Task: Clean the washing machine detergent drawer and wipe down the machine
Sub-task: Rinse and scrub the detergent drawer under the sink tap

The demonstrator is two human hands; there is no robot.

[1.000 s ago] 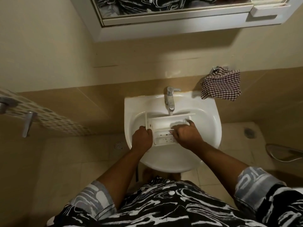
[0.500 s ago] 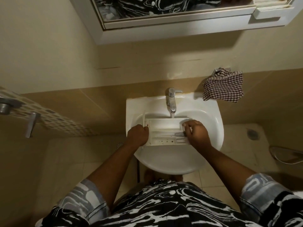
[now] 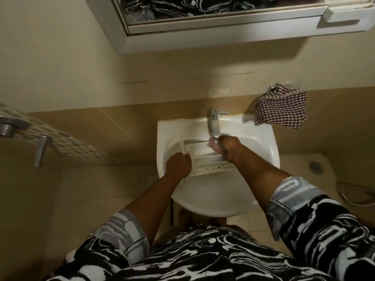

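**Head view, from above.** The white sink (image 3: 261, 126) fills the middle of the view. The detergent drawer (image 3: 209, 160) lies across the back of its bowl, lengthwise from left to right, with its open side up.

- **Drawer, handling.** It is probably light, stiff moulded plastic. Its thin partition walls could crack if twisted, and it will likely be slick when wet or soapy. You should hold it by the outer side walls or by the taller panel at its left end, not by the inner dividers.
- **Drawer, appearance.** It is white and rectangular, split into long compartments. A row of small dark marks runs along the near strip, and there is a small red spot near the left end.
- **Checked cloth** (image 3: 282, 108). It hangs on the wall to the right of the sink and is well clear of the drawer.
- **Left hand** (image 3: 178, 165). Your fingers (image 3: 187, 157) curl over the drawer's left end and grip it.
- **Right hand** (image 3: 226, 148). It reaches over the drawer's right end, and the fingers (image 3: 213, 146) are loosely curved just under the spout. You cannot tell whether they hold anything.
- **Tap** (image 3: 214, 123). It is chrome and stands at the back rim, above the drawer's far edge. Whether water is running is unclear.
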